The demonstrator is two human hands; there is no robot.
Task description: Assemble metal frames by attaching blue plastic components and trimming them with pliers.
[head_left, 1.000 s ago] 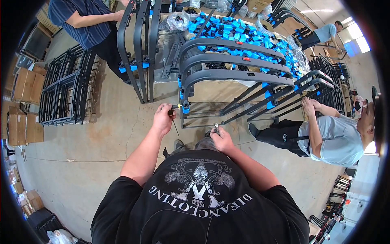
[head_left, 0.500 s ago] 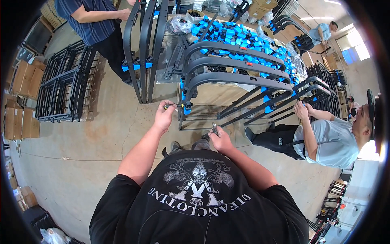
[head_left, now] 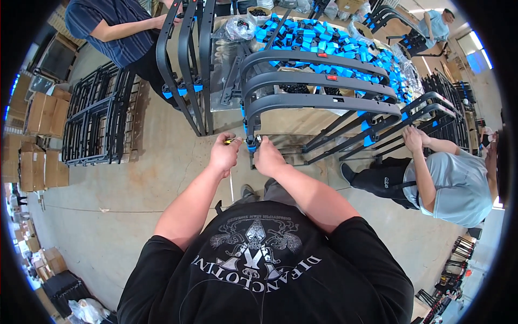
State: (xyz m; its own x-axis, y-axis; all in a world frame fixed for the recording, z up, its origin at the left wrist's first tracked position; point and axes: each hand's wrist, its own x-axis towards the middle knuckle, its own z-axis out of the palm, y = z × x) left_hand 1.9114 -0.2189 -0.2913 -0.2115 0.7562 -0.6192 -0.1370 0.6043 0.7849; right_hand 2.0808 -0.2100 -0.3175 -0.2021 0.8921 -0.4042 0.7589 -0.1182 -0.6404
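The shirt (head_left: 270, 303) is black, with short, wide sleeves (head_left: 154, 264). It has a white and grey print (head_left: 253, 252): a pointy diamond in the middle, swirly shapes on both sides, and a curved row of big white letters. The pants (head_left: 276, 195) are grey. The left hand (head_left: 224, 156) and right hand (head_left: 268, 157) are bare.

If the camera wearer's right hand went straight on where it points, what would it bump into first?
The right hand would probably meet the blue-and-black fitting on the nearest dark frame; whether they touch is hard to tell.
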